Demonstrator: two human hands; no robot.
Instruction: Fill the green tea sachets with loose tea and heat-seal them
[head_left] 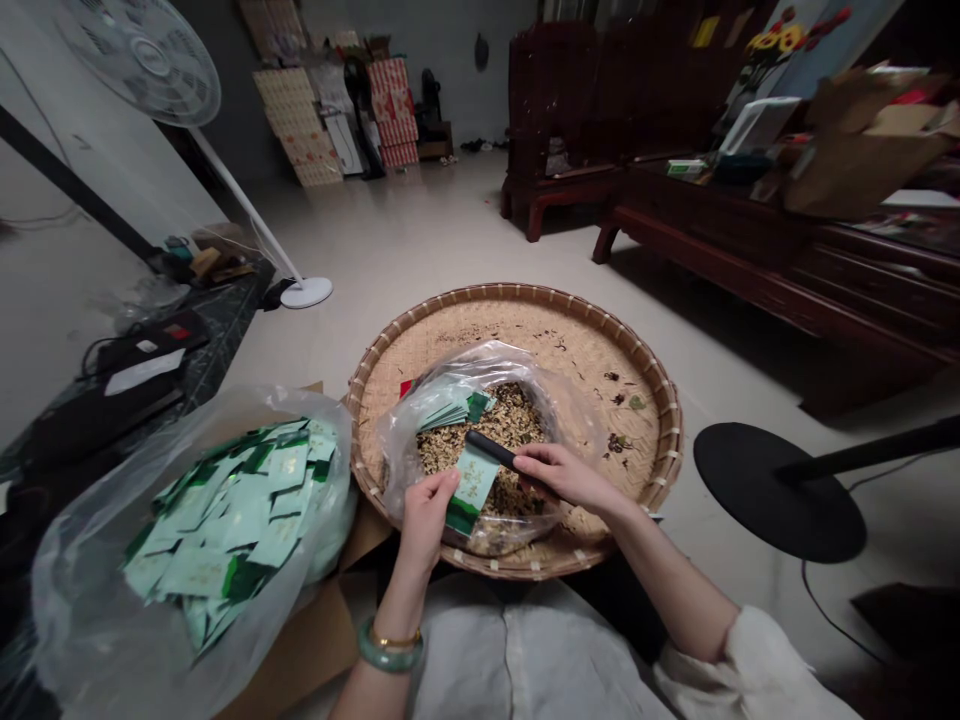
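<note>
My left hand (429, 512) pinches a pale green packet (475, 474) with a dark green band by its left edge. My right hand (553, 474) is closed around a black bar-shaped tool (491, 450), which lies across the packet's upper end. Whether its front grips the packet or only rests on it, I cannot tell. Both hands are over an open clear plastic bag (495, 352) holding a loose, dry brown and tan mix (517, 412). Several flat green packets (444, 414) lie on the mix at the bag's left side.
Under the bag is a round woven bamboo tray (465, 310) with dark dried bits on its right side. A big plastic bag (67, 590) full of green packets (247, 515) stands left. A white fan (306, 292), a black round base (776, 490) and dark wooden furniture (720, 225) surround it.
</note>
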